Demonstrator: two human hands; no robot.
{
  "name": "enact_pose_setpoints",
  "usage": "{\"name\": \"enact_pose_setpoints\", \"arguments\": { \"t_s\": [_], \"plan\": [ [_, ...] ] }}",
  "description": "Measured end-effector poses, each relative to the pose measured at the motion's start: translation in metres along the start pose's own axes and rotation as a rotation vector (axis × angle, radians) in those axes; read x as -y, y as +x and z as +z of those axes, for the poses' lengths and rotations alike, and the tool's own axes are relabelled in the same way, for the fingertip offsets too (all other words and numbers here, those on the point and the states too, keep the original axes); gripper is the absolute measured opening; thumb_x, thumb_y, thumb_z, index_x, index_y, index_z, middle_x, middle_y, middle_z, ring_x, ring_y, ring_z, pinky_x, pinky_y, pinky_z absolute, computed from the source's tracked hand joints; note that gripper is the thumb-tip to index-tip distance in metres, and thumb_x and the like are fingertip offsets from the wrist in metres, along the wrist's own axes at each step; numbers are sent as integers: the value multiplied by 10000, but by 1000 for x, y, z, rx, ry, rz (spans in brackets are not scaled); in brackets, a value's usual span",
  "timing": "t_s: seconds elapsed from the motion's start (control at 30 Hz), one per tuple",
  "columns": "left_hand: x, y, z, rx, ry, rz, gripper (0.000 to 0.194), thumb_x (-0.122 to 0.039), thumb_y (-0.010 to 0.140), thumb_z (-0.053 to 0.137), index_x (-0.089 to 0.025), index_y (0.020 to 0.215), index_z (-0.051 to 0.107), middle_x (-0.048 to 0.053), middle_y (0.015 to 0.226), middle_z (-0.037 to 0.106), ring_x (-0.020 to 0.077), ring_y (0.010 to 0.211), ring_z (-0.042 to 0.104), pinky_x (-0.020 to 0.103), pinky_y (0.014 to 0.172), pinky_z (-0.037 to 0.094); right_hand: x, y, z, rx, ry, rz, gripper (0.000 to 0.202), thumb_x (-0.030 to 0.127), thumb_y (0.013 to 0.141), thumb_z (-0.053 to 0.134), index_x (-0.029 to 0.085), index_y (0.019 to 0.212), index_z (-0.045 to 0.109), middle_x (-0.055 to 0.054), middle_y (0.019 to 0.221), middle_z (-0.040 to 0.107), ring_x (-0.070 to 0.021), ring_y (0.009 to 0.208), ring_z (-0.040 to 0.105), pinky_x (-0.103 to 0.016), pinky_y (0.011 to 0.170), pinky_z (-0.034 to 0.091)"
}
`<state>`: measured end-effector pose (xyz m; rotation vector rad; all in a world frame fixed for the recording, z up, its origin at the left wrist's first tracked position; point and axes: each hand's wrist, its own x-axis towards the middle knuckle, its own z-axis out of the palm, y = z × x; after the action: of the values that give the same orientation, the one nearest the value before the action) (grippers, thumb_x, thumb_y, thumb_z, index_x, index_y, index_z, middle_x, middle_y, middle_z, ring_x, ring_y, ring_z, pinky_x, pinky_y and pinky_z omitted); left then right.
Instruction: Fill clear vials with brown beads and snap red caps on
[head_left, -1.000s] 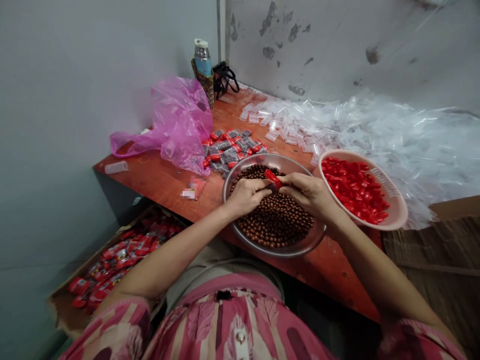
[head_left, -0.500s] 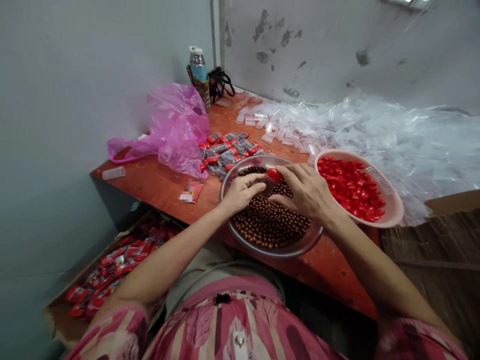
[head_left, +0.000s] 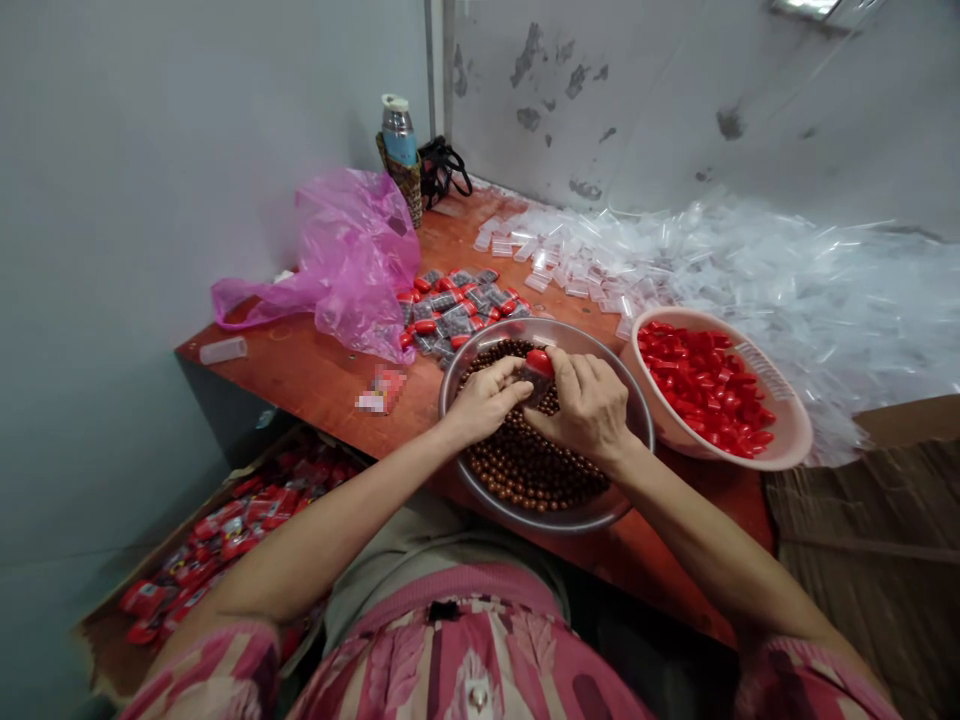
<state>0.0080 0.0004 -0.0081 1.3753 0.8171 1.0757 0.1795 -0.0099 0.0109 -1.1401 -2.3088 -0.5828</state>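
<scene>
We hold a clear plastic container (head_left: 537, 381) above a metal bowl (head_left: 624, 488) of brown beads (head_left: 525, 472), its body pinched between the fingers of our left hand (head_left: 484, 402). Our right hand (head_left: 598, 408) meets its red cap (head_left: 538, 361), but we cannot tell whether those fingers grip. From the bowl, a pink basket (head_left: 793, 432) of red caps (head_left: 701, 388) sits at 3 o'clock on the counter (head_left: 315, 362), red-capped containers (head_left: 457, 312) lie at 11, a pink plastic bag (head_left: 349, 255) at 10.

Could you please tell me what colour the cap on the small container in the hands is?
The cap is red; it shows best in the head view.
</scene>
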Motion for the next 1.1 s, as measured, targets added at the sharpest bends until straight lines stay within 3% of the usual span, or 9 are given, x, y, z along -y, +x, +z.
{"name": "enact_pose_setpoints", "arguments": {
  "t_s": [0.2,0.3,0.37,0.43,0.53,0.67,0.83,1.0,1.1],
  "plan": [
    [-7,10,-9,-115,-107,-7,321,-287,780,631,-132,1061,632,77,982,730,174,880,689,296,830,538,-17,21,-4,206,305,18,969,620,767,639,114,1494,246,-218,1276,585,-340,1096,599,-458,825,528],
    [-14,32,-34,-237,-58,33,345,-306,792,630,-128,1088,628,84,1001,735,189,899,699,313,832,554,-50,48,6,234,574,196,832,585,796,638,189,1463,336,-158,1275,613,-278,1069,630,-415,822,542],
    [-16,49,-54,-348,-1,91,402,-283,780,642,-141,1155,612,96,1130,712,212,1030,678,341,908,541,-77,70,22,287,565,330,521,463,870,594,168,1297,548,-137,1169,673,-250,997,655,-394,829,532],
    [-15,62,-71,-409,31,127,496,-238,755,659,-173,1241,581,100,1315,627,227,1230,579,362,1024,481,-100,91,45,495,442,428,328,367,892,573,139,1110,666,-130,1079,704,-251,973,660,-383,853,512],
    [-10,65,-81,-393,91,136,533,-247,755,661,-176,1277,575,101,1400,559,229,1318,502,386,1119,391,-121,116,83,832,351,526,258,338,864,620,117,962,710,-124,926,728,-250,890,681,-327,772,528],
    [-2,48,-74,-352,171,86,450,-337,792,640,-138,1196,640,117,1258,663,233,1193,606,391,1083,429,-122,133,127,1004,386,594,285,394,741,760,119,795,709,-95,718,709,-199,656,674,-268,582,541],
    [-3,38,-64,-326,166,59,361,-337,816,630,-140,1114,687,101,1171,709,214,1097,655,353,1012,483,-119,137,151,1030,439,617,278,357,707,790,99,756,699,-115,754,722,-182,656,669,-241,556,548],
    [-8,33,-57,-297,263,58,297,-315,835,611,-165,1071,710,70,1123,732,210,1059,671,348,982,499,-135,129,150,936,435,544,303,221,800,668,59,1055,689,-167,1016,723,-212,828,693,-271,682,557],
    [-10,26,-52,-275,358,61,280,-298,852,589,-184,1077,712,56,1113,738,207,1033,683,342,957,513,-149,122,141,903,448,438,431,122,724,692,133,1154,670,-118,1184,684,-223,1012,660,-285,839,529]
  ]
}}
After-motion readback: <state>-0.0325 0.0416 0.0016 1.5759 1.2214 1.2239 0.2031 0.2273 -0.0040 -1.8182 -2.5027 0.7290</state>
